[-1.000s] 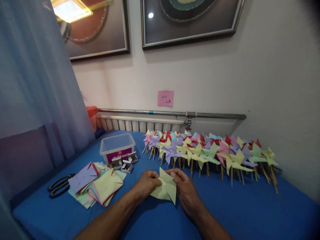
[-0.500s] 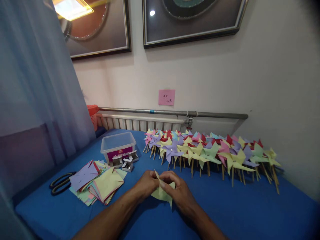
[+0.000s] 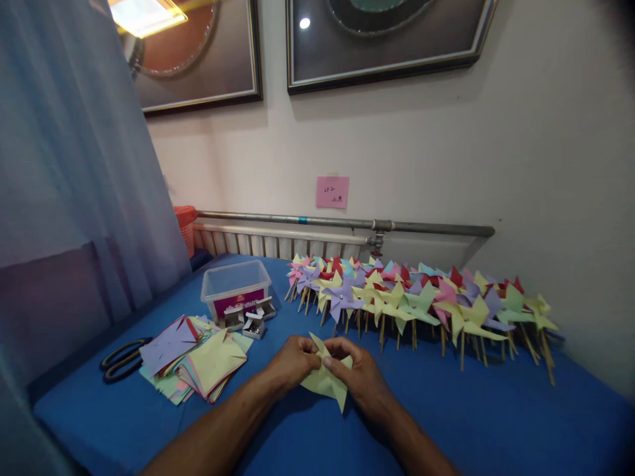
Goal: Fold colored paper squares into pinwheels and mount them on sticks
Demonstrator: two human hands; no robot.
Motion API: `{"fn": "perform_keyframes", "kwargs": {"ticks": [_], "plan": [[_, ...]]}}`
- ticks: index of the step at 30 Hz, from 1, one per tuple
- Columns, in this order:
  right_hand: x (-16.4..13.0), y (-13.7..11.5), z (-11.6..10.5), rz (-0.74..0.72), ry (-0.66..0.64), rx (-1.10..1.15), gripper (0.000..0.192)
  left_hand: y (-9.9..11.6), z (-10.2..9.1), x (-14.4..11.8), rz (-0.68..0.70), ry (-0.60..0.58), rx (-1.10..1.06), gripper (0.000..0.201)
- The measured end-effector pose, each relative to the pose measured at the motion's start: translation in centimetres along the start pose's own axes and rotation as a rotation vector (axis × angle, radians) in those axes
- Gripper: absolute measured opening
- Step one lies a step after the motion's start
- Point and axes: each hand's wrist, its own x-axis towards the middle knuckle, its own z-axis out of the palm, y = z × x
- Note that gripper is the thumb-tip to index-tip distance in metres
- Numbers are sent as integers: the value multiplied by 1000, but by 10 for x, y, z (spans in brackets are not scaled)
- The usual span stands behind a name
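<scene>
A pale yellow-green paper pinwheel (image 3: 325,383) is held between both hands above the blue cloth. My left hand (image 3: 296,362) pinches it from the left, thumb near the centre. My right hand (image 3: 354,369) grips it from the right, its thumb pressed at the middle where the folded corners meet. The pinwheel's points stick out above and below the fingers. Whether a pin sits under the thumbs is hidden. Left of my hands lies a stack of cut coloured paper squares (image 3: 211,363). Small open boxes (image 3: 254,326) holding tiny metal pieces stand beyond it.
Finished pinwheels on sticks (image 3: 391,301) stretch in rows along the back right. A clear plastic tub (image 3: 235,281) stands behind the small boxes. Black-handled scissors (image 3: 124,360) lie at the left, near a blue curtain (image 3: 99,165). A radiator and pipe (image 3: 278,218) run along the wall.
The pinwheel has tilted to show more of its face, and its folded corners are gathered at the centre under my thumbs. Both hands have shifted only slightly.
</scene>
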Motion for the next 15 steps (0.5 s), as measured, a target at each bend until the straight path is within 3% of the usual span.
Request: {"fn": "perform_keyframes", "kwargs": {"ticks": [8, 15], "plan": [[7, 18, -5, 123, 7, 160, 36, 6, 1, -4, 8, 12, 12, 11], [7, 15, -6, 155, 17, 180, 32, 5, 2, -4, 23, 11, 7, 14]]}}
